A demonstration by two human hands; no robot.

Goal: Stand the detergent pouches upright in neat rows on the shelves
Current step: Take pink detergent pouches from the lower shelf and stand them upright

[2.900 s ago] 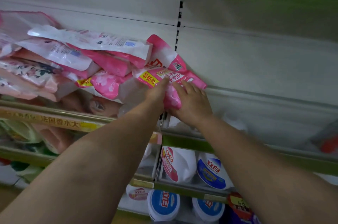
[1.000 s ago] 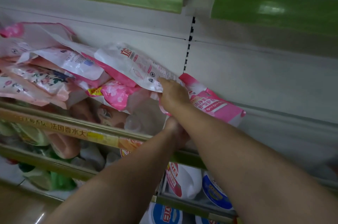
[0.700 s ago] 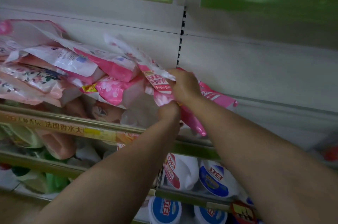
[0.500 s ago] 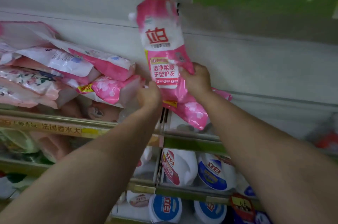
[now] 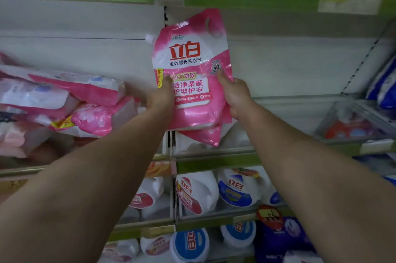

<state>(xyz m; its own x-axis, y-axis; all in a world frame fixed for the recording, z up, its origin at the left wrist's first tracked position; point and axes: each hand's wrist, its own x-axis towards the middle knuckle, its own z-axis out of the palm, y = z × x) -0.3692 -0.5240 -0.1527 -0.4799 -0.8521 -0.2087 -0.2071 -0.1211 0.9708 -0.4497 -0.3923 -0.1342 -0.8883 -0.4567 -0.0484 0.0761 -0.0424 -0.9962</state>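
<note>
Gripping from both sides, the person's two hands held one pink and white detergent pouch [image 5: 190, 69] upright in front of the pale back panel [image 5: 289, 63] of the shelf bay. The left hand [image 5: 161, 96] was closed on the pouch's left edge, thumb laid up over the printed front, and the right hand [image 5: 234, 96] was closed on its right edge in the same way. The pouch faced outward with its label readable, its spout cap at the upper left corner and its handle cut-out at the upper right. Its bottom sat against a second pink pouch [image 5: 202, 136] that lay slumped on the shelf [image 5: 214, 151] just below and behind it; whether the held pouch rested its weight there could not be told. Left of the hands, beyond the slotted upright, a heap of pink pouches [image 5: 70, 101] lay flat and tilted on one another, not standing. Below the green shelf edge [image 5: 216, 163], white detergent jugs [image 5: 197, 192] with red and blue labels stood in a row, with more jugs on the level under that. Far to the right, blue and white bags [image 5: 385, 86] leaned on a neighbouring shelf.
</note>
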